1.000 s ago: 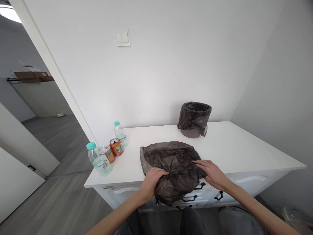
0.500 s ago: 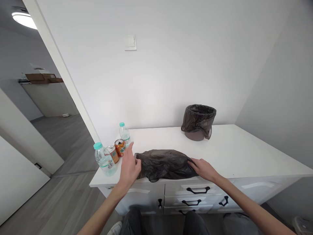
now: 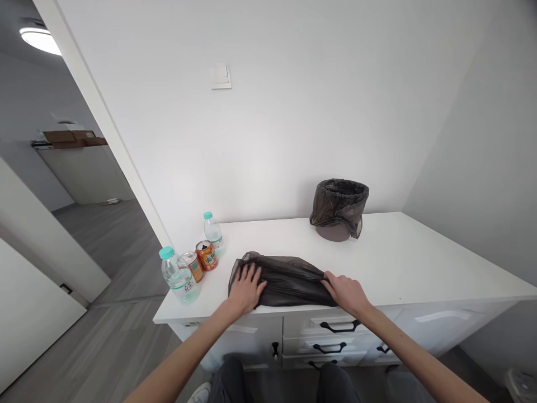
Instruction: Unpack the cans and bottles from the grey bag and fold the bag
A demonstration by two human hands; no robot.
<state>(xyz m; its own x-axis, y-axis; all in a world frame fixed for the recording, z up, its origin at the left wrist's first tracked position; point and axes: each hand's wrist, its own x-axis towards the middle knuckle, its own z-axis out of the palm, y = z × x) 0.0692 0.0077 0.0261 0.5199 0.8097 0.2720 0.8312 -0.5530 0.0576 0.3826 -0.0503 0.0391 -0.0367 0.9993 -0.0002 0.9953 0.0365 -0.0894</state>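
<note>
A black plastic bag (image 3: 289,282) lies stretched along the front of the white cabinet top. My left hand (image 3: 245,288) rests palm down on the bag's left end, fingers spread. At the other end, my right hand (image 3: 346,291) pinches the bag's edge between thumb and fingers. Left of the bag stand an orange can (image 3: 207,256), a second can (image 3: 192,265) and two clear bottles with teal caps, the front bottle (image 3: 179,277) and the rear bottle (image 3: 213,230).
A small bin (image 3: 333,232) lined with a black bag stands near the wall. Below the white top (image 3: 419,263) are drawers with black handles (image 3: 329,347). A light switch (image 3: 220,76) is on the wall; a doorway opens at the left.
My left hand has gone from gripping the bag's left edge to lying flat on it with fingers spread. The bag looks smoother and more stretched; my right hand keeps its hold.
</note>
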